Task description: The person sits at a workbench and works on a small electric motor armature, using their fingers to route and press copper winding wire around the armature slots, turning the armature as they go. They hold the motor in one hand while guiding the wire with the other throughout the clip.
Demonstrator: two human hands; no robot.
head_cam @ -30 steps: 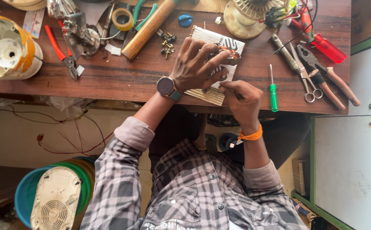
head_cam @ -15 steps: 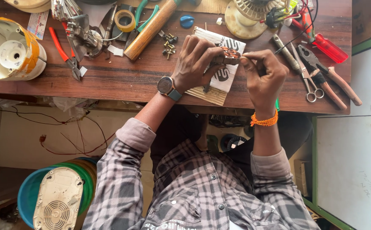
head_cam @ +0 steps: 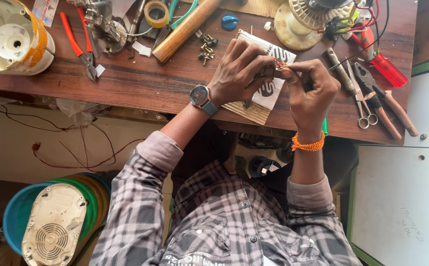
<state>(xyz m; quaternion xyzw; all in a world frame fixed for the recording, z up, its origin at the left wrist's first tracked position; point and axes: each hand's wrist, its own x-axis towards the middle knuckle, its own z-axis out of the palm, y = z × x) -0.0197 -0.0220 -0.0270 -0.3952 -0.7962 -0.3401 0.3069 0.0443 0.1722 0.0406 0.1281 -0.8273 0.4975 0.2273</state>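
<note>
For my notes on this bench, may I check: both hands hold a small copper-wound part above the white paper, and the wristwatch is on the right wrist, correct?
Not quite. The head view shows the wristwatch on the left wrist; the right wrist carries an orange band. The rest stands: left hand and right hand hold the small copper-wound part above the white paper.

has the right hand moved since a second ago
Yes. The right hand has lifted off the green-handled screwdriver side of the white printed paper and moved up to meet the left hand at a small copper-wound part.
</note>
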